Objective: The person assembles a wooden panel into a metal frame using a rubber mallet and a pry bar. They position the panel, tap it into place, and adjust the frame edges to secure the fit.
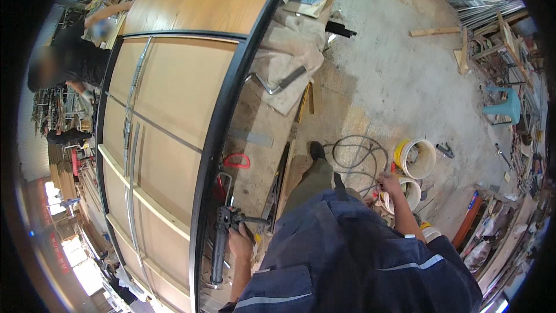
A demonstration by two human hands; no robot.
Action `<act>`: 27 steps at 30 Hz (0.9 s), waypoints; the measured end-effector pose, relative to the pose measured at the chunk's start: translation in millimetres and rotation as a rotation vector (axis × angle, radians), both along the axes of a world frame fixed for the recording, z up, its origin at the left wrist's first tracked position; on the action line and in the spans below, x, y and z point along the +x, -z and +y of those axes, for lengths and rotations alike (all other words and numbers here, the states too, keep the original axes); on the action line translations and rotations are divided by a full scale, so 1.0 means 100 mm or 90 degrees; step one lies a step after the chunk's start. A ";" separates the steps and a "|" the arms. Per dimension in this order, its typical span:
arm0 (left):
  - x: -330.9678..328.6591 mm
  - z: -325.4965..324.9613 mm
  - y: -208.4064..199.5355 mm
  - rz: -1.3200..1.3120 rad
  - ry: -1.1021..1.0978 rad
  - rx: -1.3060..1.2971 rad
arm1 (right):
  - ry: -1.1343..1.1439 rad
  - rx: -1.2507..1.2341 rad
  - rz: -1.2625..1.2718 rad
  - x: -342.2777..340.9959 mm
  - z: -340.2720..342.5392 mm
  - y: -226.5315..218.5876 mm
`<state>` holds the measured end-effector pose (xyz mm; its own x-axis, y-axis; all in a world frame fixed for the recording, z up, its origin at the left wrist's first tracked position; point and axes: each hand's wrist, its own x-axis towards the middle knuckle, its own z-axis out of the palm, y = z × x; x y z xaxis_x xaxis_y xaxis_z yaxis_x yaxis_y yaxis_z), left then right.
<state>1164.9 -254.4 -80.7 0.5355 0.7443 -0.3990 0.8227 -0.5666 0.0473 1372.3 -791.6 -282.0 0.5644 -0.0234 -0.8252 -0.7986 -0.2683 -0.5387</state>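
My left hand is closed at the grip of a black gun-shaped tool with a long round barrel, beside the black edge of a large framed panel. Its exact kind cannot be made out. My right hand is low on my right, over the white buckets, with its fingers curled. Whatever it may hold is too small to tell. Pale wooden slats and a long metal rod lie across the panel's beige underside.
Beyond the panel, at the left, another person leans in. A red-handled tool, a bent bar and a cloth lie on the workbench. A coiled dark hose is on the floor. A teal stool stands far right.
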 end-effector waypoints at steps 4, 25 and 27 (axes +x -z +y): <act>0.16 0.20 -0.34 0.189 0.076 -0.106 | 0.020 0.055 -0.040 0.90 0.70 -0.58; 4.84 0.15 -0.86 -0.630 0.147 -0.075 | -0.100 -0.001 0.003 2.56 0.64 -0.39; 5.13 0.11 -0.90 -0.611 0.104 -0.121 | -0.124 -0.005 0.013 2.89 0.61 -0.36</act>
